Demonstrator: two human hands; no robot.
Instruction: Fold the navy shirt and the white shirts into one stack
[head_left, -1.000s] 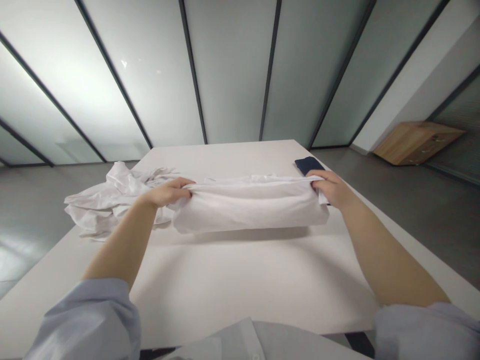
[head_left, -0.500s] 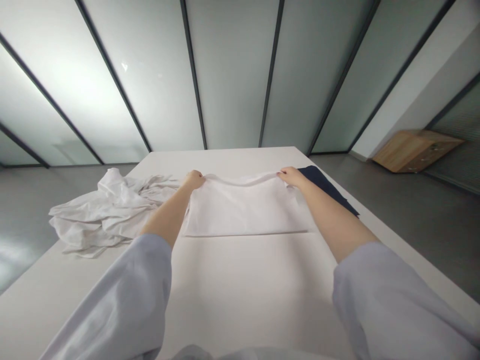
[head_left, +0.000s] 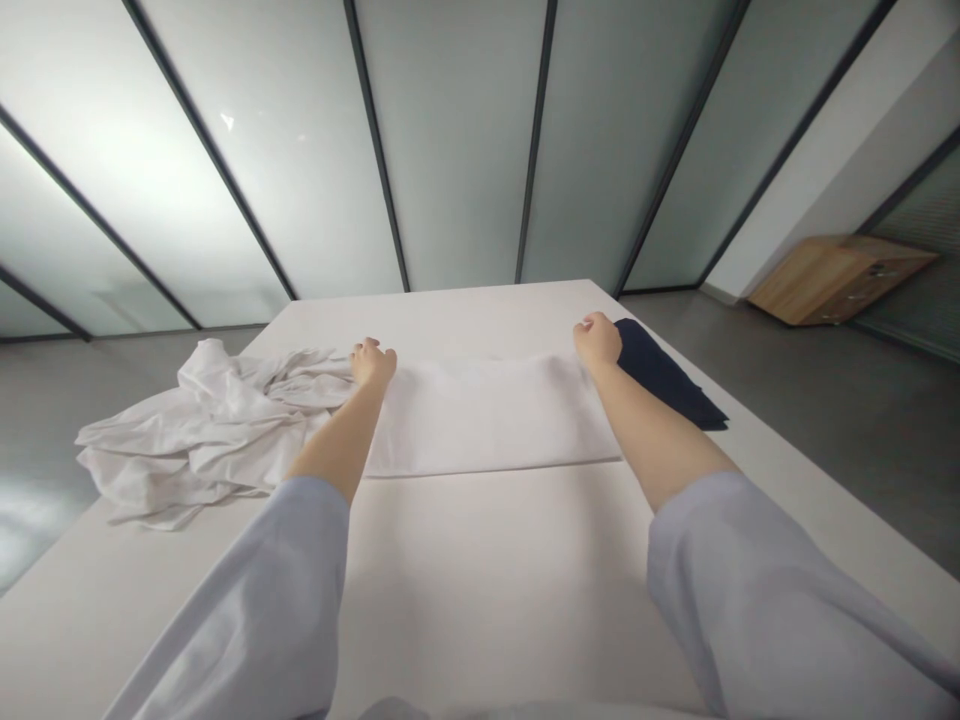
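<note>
A folded white cloth (head_left: 495, 415) lies flat on the white table, its straight near edge facing me. My left hand (head_left: 373, 362) is just off its far left corner, fingers loosely bent and apart, holding nothing. Beyond the far right corner is my right hand (head_left: 598, 342), its fingers curled in, with no fabric seen in them. A crumpled pile of white fabric (head_left: 225, 430) lies to the left, close to my left hand and forearm. Dark navy folded cloth (head_left: 664, 380) lies right beside my right hand, partly covered by it.
The white table (head_left: 495, 580) stretches away from me, with its right edge past the navy cloth. Some of the white pile reaches the table's left edge. Frosted glass panels (head_left: 457, 150) stand behind the table. A wooden cabinet (head_left: 825, 280) stands on the floor at the right.
Both hands have let go of the white cloth's far edge and moved apart and slightly up. The cloth's raised far edge has settled flat on the table.
</note>
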